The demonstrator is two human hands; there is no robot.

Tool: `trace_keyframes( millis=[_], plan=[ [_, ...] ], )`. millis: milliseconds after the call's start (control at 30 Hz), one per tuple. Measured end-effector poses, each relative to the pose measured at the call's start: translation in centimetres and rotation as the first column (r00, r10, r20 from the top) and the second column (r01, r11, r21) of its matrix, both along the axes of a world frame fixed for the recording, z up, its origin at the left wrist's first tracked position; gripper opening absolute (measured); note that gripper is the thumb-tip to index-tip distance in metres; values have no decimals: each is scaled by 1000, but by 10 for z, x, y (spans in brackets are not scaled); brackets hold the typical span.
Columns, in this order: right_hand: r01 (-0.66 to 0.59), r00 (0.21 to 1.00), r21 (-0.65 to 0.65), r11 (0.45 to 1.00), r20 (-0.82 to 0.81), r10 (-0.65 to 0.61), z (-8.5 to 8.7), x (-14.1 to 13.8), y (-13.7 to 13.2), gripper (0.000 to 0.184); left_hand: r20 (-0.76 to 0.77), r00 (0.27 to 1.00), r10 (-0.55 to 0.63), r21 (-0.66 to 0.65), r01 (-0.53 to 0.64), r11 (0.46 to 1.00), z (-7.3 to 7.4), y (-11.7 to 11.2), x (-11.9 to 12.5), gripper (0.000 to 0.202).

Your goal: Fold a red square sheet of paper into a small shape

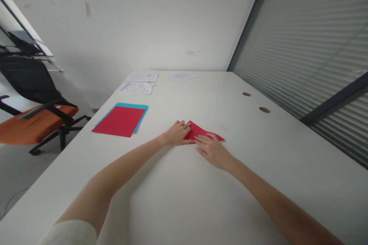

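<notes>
A folded sheet of red paper [198,129] lies on the white table in front of me, roughly triangular, with a point reaching out to the right. At its left end rests my left hand [176,134], open, its fingers a little bent and the thumb stretched along the near edge. My right hand [214,152] is open too, fingers spread and laid flat over the near side of the paper. Both hands cover part of the sheet, so its near fold is partly hidden.
Left of my hands lies a stack of coloured paper [120,120], red on top with blue beneath. Printed sheets [136,86] and another white sheet [181,77] lie toward the wall. Two round holes [264,110] pierce the table's right side. An orange-seated chair [37,122] stands at left.
</notes>
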State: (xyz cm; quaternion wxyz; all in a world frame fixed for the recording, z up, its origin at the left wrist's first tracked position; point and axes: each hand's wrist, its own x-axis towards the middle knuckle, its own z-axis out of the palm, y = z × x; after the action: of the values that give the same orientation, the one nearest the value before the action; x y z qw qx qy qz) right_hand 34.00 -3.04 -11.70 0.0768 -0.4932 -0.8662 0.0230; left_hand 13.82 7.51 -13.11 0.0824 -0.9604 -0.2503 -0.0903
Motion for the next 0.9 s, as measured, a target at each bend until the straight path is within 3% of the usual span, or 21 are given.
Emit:
trace_keyframes(
  millis=[367,667,900],
  plan=[
    [84,996,-94,992,-13,-85,3,-14,30,66,-32,999,-11,28,12,1000,-3,1,-1,64],
    [58,996,-71,996,73,-52,0,-2,-5,76,-9,1000,-2,55,2,998,-1,-4,0,68],
    [47,998,4,999,47,-47,-8,17,-28,71,-20,1000,-4,58,5,998,-1,-3,2,68]
  ],
)
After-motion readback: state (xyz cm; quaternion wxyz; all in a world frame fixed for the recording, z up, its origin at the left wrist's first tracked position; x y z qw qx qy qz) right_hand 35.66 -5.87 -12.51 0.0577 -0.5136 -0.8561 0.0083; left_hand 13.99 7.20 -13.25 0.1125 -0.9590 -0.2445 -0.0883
